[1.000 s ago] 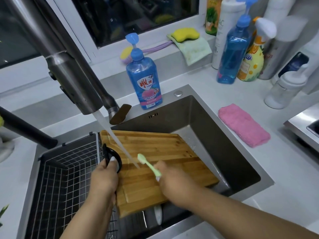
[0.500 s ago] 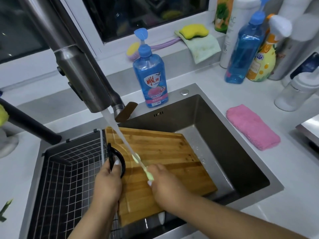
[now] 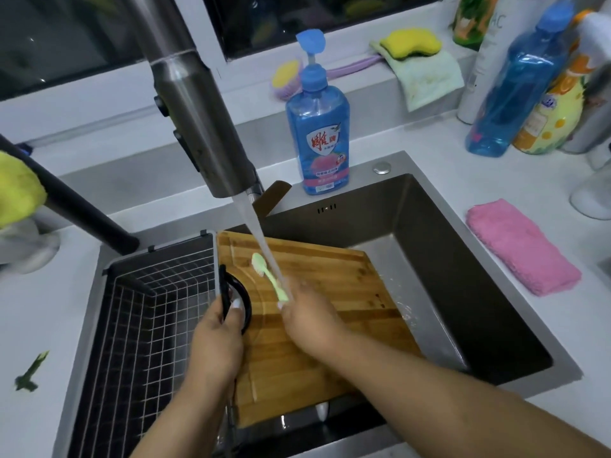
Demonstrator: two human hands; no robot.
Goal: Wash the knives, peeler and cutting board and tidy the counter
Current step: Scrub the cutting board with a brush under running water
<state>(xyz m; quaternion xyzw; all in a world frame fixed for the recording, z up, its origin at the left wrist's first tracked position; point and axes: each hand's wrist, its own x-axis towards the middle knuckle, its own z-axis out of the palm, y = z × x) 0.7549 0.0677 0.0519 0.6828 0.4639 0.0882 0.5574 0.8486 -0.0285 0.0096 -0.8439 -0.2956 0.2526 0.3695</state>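
Observation:
A bamboo cutting board lies tilted in the steel sink. My left hand grips the board's black ring handle at its left edge. My right hand holds a pale green toothbrush, bristles down on the board's upper left part. Water from the faucet runs onto the brush and my right fingers. A white handle tip shows under the board's near edge. A brown knife handle sticks up behind the faucet.
A black wire drain basket fills the sink's left side. A blue dish soap bottle stands behind the sink. A pink cloth lies on the counter at right, with bottles behind it. A green scrap lies at left.
My right hand has moved the toothbrush up and left across the board, into the water stream. My left hand keeps its hold on the ring handle.

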